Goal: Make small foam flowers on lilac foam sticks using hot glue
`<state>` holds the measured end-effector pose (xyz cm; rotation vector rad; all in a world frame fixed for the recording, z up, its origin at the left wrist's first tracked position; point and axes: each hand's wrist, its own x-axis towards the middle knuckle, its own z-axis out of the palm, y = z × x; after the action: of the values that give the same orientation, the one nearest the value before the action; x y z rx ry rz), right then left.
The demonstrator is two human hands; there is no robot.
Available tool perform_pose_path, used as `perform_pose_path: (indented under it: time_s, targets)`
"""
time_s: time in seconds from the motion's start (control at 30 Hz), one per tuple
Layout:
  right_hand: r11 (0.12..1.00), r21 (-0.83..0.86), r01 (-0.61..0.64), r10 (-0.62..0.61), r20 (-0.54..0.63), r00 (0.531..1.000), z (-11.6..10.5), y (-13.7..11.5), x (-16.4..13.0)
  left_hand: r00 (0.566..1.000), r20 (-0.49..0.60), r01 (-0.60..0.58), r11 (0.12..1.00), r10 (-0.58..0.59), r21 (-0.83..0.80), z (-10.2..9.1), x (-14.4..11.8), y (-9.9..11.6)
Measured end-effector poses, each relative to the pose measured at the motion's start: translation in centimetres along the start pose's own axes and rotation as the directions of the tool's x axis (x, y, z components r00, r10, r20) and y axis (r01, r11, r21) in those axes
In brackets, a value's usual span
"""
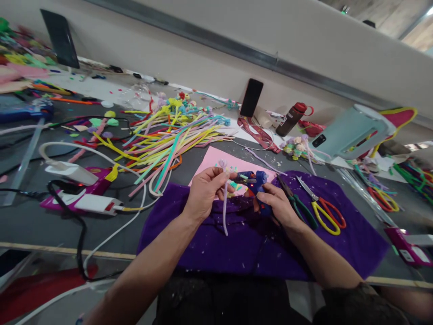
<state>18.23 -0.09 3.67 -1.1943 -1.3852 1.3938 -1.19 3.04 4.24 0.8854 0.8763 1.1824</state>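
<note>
A cluttered grey table (40, 221) ran along a pale wall. Over a purple cloth (216, 243), the left hand (204, 189) pinched a lilac pipe cleaner (225, 207), and the right hand (279, 205) gripped a blue glue gun (255, 183), nozzle at the stem's top. Gluing seemed underway, needing a steady nozzle. Pliers (296, 203) and scissors (324, 212) lay just beside, cables (81, 243) left.

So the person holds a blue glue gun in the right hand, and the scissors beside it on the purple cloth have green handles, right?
Not quite: the head view shows the scissors have yellow and red handles. The right hand does hold the blue glue gun, over the purple cloth.
</note>
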Motion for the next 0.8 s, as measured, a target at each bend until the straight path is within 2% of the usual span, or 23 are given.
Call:
perform_pose_path:
  time_s: [0.13,0.33,0.53,0.8]
  targets:
    - [0.999,-0.036,0.012,-0.011,0.016,1.000,0.8,0.3,-0.1,0.998,-0.054,0.033,0.999,-0.033,0.010,0.4,-0.1,-0.2]
    - [0.995,-0.090,0.040,-0.035,0.048,0.998,1.6,0.5,-0.1,0.998,-0.039,0.042,0.999,-0.043,-0.032,0.3,0.0,-0.8]
    - [0.990,-0.136,0.035,-0.032,0.023,0.999,1.4,0.6,-0.1,0.998,-0.041,0.050,0.999,-0.049,0.015,0.2,0.1,-0.8]
    - [0.994,-0.100,0.047,-0.051,-0.037,0.998,0.6,0.9,-0.1,0.999,0.007,0.043,0.998,-0.044,0.054,0.1,-0.2,-0.5]
